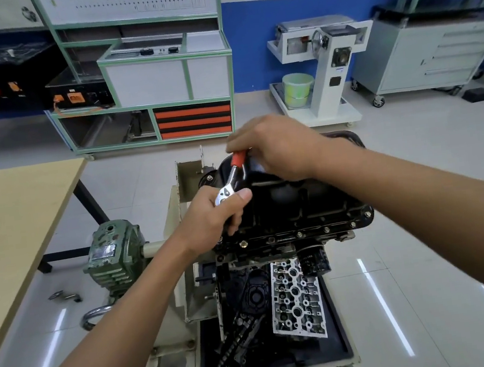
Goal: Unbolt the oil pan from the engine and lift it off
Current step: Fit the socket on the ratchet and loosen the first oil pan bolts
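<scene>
Pan [292, 204] bolted atop the upturned engine [274, 251], on the stand [190, 301]. Row of bolts [299, 233] in place along the near edge. Unbolting in hand, at the pan's left end. Ratchet [230, 185] there: head wrapped in left hand [211, 218], red handle gripped in right hand [273, 148]; socket hidden. Next, probably: steady head, swing handle, then round the edge bolt by bolt. Cylinder head [295, 296] below, table [9, 229] to the left.
</scene>
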`<action>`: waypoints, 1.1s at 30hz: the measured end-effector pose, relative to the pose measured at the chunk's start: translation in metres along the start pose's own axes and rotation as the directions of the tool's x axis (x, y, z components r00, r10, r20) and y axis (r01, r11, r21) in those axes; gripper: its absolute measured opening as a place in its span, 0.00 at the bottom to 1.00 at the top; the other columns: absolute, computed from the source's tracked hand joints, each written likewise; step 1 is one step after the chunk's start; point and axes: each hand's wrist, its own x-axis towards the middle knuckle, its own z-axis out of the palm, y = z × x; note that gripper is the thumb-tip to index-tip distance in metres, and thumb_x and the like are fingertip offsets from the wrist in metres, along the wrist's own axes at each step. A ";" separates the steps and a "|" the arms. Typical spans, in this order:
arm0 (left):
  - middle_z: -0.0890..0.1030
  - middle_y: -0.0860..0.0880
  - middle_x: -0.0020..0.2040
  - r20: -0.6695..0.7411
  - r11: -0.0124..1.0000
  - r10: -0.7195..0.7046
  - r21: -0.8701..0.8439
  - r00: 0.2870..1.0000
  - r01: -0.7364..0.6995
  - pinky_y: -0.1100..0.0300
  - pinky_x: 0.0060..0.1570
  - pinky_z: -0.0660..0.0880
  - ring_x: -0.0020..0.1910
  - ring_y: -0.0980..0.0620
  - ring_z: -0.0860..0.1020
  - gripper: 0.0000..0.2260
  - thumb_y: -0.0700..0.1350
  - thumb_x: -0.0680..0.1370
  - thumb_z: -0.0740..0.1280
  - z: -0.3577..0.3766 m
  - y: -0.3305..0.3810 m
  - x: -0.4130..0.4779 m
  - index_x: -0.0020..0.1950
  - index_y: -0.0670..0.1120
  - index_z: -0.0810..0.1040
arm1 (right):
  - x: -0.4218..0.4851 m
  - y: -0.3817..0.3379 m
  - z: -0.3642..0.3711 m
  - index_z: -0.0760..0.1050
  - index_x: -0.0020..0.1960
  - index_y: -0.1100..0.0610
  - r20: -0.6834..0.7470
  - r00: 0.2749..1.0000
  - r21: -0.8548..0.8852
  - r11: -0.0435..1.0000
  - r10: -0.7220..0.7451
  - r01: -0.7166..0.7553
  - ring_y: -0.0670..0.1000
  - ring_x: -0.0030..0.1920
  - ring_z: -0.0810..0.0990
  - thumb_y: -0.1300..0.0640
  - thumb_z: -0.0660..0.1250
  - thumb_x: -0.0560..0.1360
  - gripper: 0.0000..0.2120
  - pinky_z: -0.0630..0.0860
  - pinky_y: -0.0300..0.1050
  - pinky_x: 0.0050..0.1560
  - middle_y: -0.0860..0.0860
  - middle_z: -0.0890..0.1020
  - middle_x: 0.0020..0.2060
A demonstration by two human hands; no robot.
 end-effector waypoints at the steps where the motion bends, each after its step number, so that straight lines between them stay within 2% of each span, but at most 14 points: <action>1: 0.71 0.39 0.25 0.002 1.000 0.000 0.001 1.000 0.000 0.50 0.37 0.71 0.28 0.36 0.71 0.29 0.62 0.75 0.62 0.001 0.000 0.000 0.26 0.39 0.70 | 0.002 -0.003 0.007 0.81 0.61 0.54 -0.026 1.000 0.002 1.000 0.005 -0.004 0.55 0.64 0.76 0.64 0.64 0.75 0.17 0.74 0.53 0.59 0.49 0.82 0.61; 3: 0.69 0.37 0.25 -0.063 1.000 0.007 -0.012 0.998 -0.008 0.54 0.37 0.70 0.27 0.41 0.70 0.31 0.63 0.76 0.60 0.000 -0.003 -0.002 0.26 0.38 0.67 | -0.004 -0.009 0.015 0.80 0.56 0.53 -0.046 0.996 0.002 0.997 0.072 -0.072 0.56 0.60 0.76 0.63 0.62 0.74 0.14 0.76 0.52 0.54 0.50 0.82 0.56; 5: 0.68 0.41 0.24 -0.165 0.999 0.004 -0.043 0.986 -0.011 0.58 0.35 0.70 0.27 0.47 0.69 0.32 0.64 0.76 0.58 -0.002 -0.005 -0.003 0.26 0.39 0.67 | -0.020 -0.009 0.011 0.75 0.47 0.49 -0.011 0.991 -0.021 0.991 0.131 -0.131 0.57 0.50 0.77 0.60 0.62 0.74 0.07 0.73 0.49 0.45 0.51 0.80 0.47; 7: 0.69 0.46 0.24 -0.264 0.996 -0.034 -0.084 0.964 0.012 0.59 0.33 0.70 0.26 0.49 0.68 0.29 0.66 0.76 0.57 -0.003 -0.005 -0.002 0.25 0.45 0.69 | -0.039 -0.010 0.001 0.73 0.42 0.49 0.084 0.987 -0.022 0.991 0.136 -0.135 0.55 0.41 0.77 0.55 0.65 0.73 0.02 0.71 0.48 0.38 0.51 0.78 0.41; 10: 0.69 0.48 0.24 -0.335 0.994 -0.056 -0.111 0.941 0.020 0.57 0.31 0.67 0.25 0.49 0.67 0.27 0.67 0.75 0.59 -0.001 -0.003 0.003 0.26 0.49 0.70 | -0.060 -0.028 -0.015 0.80 0.41 0.51 0.324 0.945 0.175 0.979 0.042 -0.103 0.44 0.33 0.78 0.46 0.71 0.74 0.08 0.77 0.46 0.36 0.46 0.82 0.32; 12: 0.69 0.49 0.23 -0.334 0.995 -0.031 -0.095 0.942 -0.001 0.60 0.29 0.65 0.25 0.51 0.67 0.27 0.66 0.75 0.59 0.004 -0.004 0.004 0.27 0.46 0.70 | -0.063 -0.038 -0.019 0.81 0.40 0.51 0.449 0.894 0.279 0.951 -0.010 -0.130 0.41 0.32 0.81 0.47 0.73 0.74 0.09 0.77 0.41 0.36 0.43 0.84 0.31; 13: 0.69 0.49 0.23 -0.333 0.996 -0.018 -0.087 0.943 -0.012 0.61 0.28 0.65 0.25 0.51 0.67 0.28 0.66 0.75 0.59 0.007 -0.005 0.005 0.28 0.44 0.70 | -0.062 -0.039 -0.018 0.81 0.40 0.52 0.463 0.886 0.278 0.952 -0.016 -0.129 0.40 0.32 0.82 0.49 0.74 0.74 0.08 0.77 0.40 0.36 0.43 0.84 0.31; 17: 0.70 0.45 0.24 -0.369 0.996 0.036 -0.066 0.929 -0.065 0.59 0.29 0.64 0.26 0.48 0.68 0.33 0.65 0.75 0.60 0.010 0.001 0.008 0.30 0.34 0.68 | -0.062 -0.030 -0.023 0.79 0.41 0.54 0.383 0.924 0.241 0.963 0.019 -0.120 0.45 0.32 0.80 0.55 0.74 0.71 0.05 0.77 0.43 0.34 0.48 0.83 0.31; 19: 0.70 0.43 0.24 -0.368 0.992 0.067 -0.077 0.927 -0.102 0.60 0.29 0.66 0.26 0.48 0.68 0.33 0.63 0.76 0.60 0.012 0.007 0.012 0.30 0.33 0.67 | -0.066 -0.022 -0.028 0.79 0.42 0.54 0.341 0.939 0.265 0.956 0.030 -0.127 0.48 0.32 0.79 0.55 0.74 0.70 0.04 0.77 0.45 0.35 0.49 0.82 0.32; 23: 0.69 0.41 0.25 -0.352 0.984 0.077 -0.121 0.933 -0.127 0.65 0.32 0.70 0.28 0.46 0.69 0.33 0.61 0.77 0.60 0.026 0.011 0.019 0.31 0.31 0.66 | -0.076 -0.006 -0.034 0.77 0.37 0.49 0.289 0.956 0.275 0.951 0.058 -0.141 0.46 0.30 0.75 0.56 0.74 0.69 0.06 0.70 0.39 0.30 0.46 0.78 0.28; 26: 0.67 0.38 0.26 -0.339 0.982 0.062 -0.146 0.939 -0.118 0.66 0.33 0.71 0.29 0.43 0.68 0.33 0.61 0.76 0.61 0.038 0.006 0.020 0.31 0.30 0.65 | -0.081 0.003 -0.032 0.80 0.41 0.49 0.293 0.953 0.251 0.955 0.081 -0.159 0.46 0.31 0.76 0.56 0.73 0.70 0.03 0.74 0.43 0.33 0.46 0.80 0.29; 28: 0.68 0.40 0.26 -0.329 0.981 0.057 -0.155 0.943 -0.114 0.66 0.33 0.71 0.30 0.42 0.67 0.32 0.61 0.76 0.61 0.042 0.002 0.022 0.31 0.30 0.65 | -0.084 0.006 -0.028 0.80 0.41 0.52 0.305 0.949 0.253 0.953 0.084 -0.165 0.47 0.29 0.75 0.56 0.72 0.71 0.01 0.75 0.45 0.33 0.49 0.80 0.29; 33: 0.69 0.44 0.25 -0.315 0.984 0.044 -0.149 0.948 -0.095 0.66 0.33 0.71 0.29 0.44 0.69 0.33 0.61 0.76 0.60 0.043 -0.005 0.026 0.32 0.31 0.66 | -0.088 0.009 -0.019 0.79 0.40 0.54 0.300 0.951 0.295 0.940 0.082 -0.174 0.46 0.25 0.72 0.57 0.72 0.71 0.03 0.70 0.40 0.27 0.53 0.79 0.29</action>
